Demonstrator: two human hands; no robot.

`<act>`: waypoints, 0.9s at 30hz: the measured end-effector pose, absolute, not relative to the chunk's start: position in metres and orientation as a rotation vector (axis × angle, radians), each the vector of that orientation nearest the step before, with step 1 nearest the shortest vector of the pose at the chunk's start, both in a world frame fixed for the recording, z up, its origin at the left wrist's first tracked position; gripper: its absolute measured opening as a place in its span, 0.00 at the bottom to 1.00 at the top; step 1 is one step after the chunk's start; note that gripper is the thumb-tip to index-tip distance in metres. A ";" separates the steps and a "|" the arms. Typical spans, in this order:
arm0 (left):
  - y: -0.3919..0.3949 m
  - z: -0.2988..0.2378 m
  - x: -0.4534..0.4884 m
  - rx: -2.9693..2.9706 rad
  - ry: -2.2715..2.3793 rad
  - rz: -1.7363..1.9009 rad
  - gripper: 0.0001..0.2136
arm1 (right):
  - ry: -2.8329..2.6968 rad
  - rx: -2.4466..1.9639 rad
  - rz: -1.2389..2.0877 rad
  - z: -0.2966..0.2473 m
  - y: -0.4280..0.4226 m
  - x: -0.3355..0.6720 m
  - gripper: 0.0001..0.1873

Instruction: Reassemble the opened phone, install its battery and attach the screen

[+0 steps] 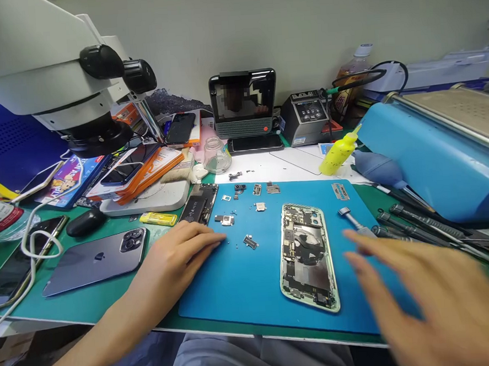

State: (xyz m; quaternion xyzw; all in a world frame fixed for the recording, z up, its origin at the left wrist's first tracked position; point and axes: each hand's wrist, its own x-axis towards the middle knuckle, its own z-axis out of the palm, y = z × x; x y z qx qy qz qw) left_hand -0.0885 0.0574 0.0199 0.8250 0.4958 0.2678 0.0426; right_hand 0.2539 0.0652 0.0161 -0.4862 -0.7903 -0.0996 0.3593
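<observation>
My left hand (182, 256) rests on the blue work mat (235, 294), fingers stretched out with nothing seen in them. Beside its knuckles lies a black phone battery with a board (199, 204), partly hidden by the hand. Several tiny screws and a small metal bracket (251, 241) lie near its fingertips. My right hand (424, 282), smeared by motion, hovers over the mat's right side with thumb and fingers apart. An opened phone housing (309, 256) with a pale green frame lies between the hands, its insides facing up. Just beyond the right fingertips is a small grey tool (354, 220).
Several small phone parts (260, 206) lie on the mat's upper half. A dark iPhone (96, 261) and a yellow lighter (158, 218) lie left. A microscope (55, 67) overhangs the upper left. Screwdrivers (427, 221), a blue blower (378, 166) and a yellow bottle (339, 154) are right.
</observation>
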 end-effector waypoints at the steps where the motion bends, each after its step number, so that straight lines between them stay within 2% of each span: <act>1: 0.054 0.020 -0.087 2.519 1.546 0.859 0.10 | -2.128 -1.174 -0.235 0.020 0.061 0.237 0.18; 3: 0.047 0.020 -0.083 2.516 1.590 0.924 0.10 | -2.228 -1.059 -0.181 0.023 0.059 0.204 0.14; 5: 0.039 0.020 -0.079 2.520 1.603 0.965 0.09 | -2.200 -1.122 -0.211 0.022 0.063 0.177 0.10; 11: 0.022 0.015 -0.075 2.502 1.508 0.997 0.12 | -2.265 -1.213 -0.182 0.014 0.078 0.151 0.07; 20: 0.011 0.009 -0.066 2.575 1.388 0.947 0.12 | -2.104 -1.230 0.098 0.032 0.066 0.222 0.07; 27: 0.014 0.005 -0.033 2.745 1.228 0.787 0.12 | -2.245 -1.117 0.238 0.023 0.046 0.235 0.07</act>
